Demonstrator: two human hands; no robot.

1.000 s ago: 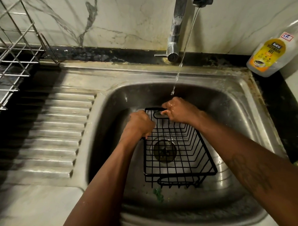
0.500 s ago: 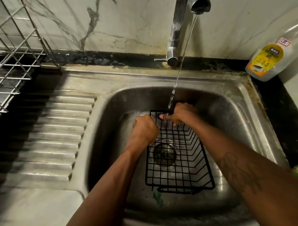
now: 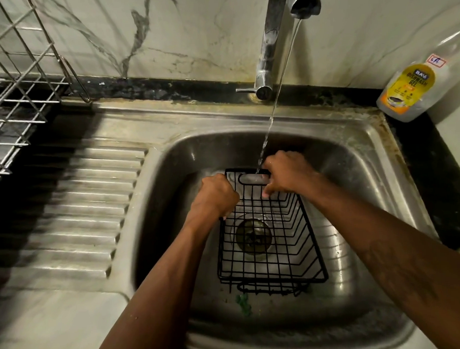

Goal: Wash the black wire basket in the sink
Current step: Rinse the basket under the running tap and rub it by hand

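The black wire basket (image 3: pixel 277 251) stands inside the steel sink (image 3: pixel 368 168), over the drain (image 3: pixel 254 236). My left hand (image 3: pixel 215 194) grips the basket's left rim near its far corner. My right hand (image 3: pixel 286 172) holds the far end by the handle loop, fingers curled over the wires. A thin stream of water (image 3: pixel 275 101) falls from the tap (image 3: pixel 273 40) onto the far rim, just beside my right hand. The basket's far end looks lifted slightly toward the stream.
A ribbed draining board (image 3: pixel 80 207) lies left of the basin, with a metal dish rack (image 3: pixel 17 86) at the far left. A dishwash gel bottle (image 3: pixel 414 84) leans in the right corner. Green scraps (image 3: pixel 242 303) lie on the sink floor near the basket.
My right hand has shifted along the far rim and its fingers now reach down over the end wires. The stream now lands on the handle loop. My left hand keeps its grip.
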